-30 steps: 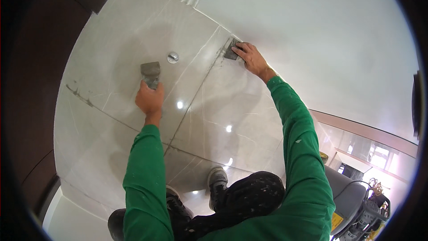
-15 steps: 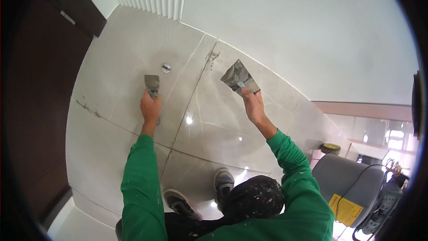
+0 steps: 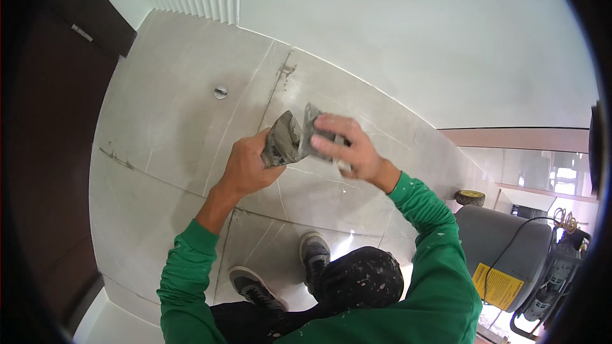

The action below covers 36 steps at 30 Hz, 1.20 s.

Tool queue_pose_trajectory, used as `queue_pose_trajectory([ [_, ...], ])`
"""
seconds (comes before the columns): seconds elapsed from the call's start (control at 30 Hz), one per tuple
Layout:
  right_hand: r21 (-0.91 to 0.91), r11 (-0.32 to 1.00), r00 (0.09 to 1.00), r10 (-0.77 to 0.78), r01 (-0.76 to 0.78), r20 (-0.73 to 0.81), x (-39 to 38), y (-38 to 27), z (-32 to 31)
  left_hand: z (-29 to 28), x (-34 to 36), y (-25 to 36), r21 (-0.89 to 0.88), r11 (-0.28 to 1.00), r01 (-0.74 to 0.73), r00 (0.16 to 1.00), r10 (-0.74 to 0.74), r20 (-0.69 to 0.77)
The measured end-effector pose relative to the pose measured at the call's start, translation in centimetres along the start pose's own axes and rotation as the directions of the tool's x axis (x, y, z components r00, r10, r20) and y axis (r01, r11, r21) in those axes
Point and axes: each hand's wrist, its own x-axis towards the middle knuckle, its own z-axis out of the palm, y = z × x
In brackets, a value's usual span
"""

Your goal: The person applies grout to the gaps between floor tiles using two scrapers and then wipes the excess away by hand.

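Note:
My left hand (image 3: 245, 164) is closed around a putty knife, whose grey-smeared blade (image 3: 285, 135) rises beside my fingers. My right hand (image 3: 354, 146) grips a second putty knife with a flat grey blade (image 3: 310, 130); it is a little blurred, and its fingers lie along the blade. The two blades meet or nearly meet in front of me, over the tiled floor; I cannot tell whether they touch. Grey paste coats the left blade. Both handles are mostly hidden by my hands.
Large grey marbled tiles (image 3: 178, 99) cover the floor, with dark smears (image 3: 288, 69) along their joints. A round metal fitting (image 3: 220, 92) sits in one tile. White wall (image 3: 408, 44) lies ahead, a dark door (image 3: 57, 153) left, and a grey machine (image 3: 500, 248) with cables right.
Both hands have come together from far apart, each still with its putty knife. My left hand has moved right, my right hand slightly left, and the blades now face each other.

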Motion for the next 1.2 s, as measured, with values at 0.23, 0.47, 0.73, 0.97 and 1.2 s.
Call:
queue_pose_trajectory([
  [0.23,-0.354,0.93,0.985,0.145,-0.104,0.094,-0.4,2.2,-4.4,-1.6,0.4,-0.2,0.317,0.948,-0.016,0.999,0.024,-0.022],
  [0.47,-0.452,0.885,0.976,-0.017,0.115,0.215,4.1,-0.7,-6.0,-2.0,0.8,-0.9,0.437,0.899,0.018,0.999,-0.028,0.016],
  [0.73,-0.473,0.854,0.935,-0.044,0.218,0.351,3.7,3.4,-3.1,-1.9,0.1,-4.3,0.297,0.923,0.247,0.969,-0.229,-0.095],
  [0.97,-0.189,0.832,0.852,0.519,-0.521,-0.063,1.8,16.2,4.2,-6.2,-4.0,-21.0,0.172,0.79,0.588,0.641,-0.325,-0.696],
  [1.2,-0.366,0.707,0.781,0.617,-0.605,-0.101,3.7,25.4,7.5,-5.7,-3.2,-21.7,0.144,0.689,0.711,0.524,-0.381,-0.762],
])
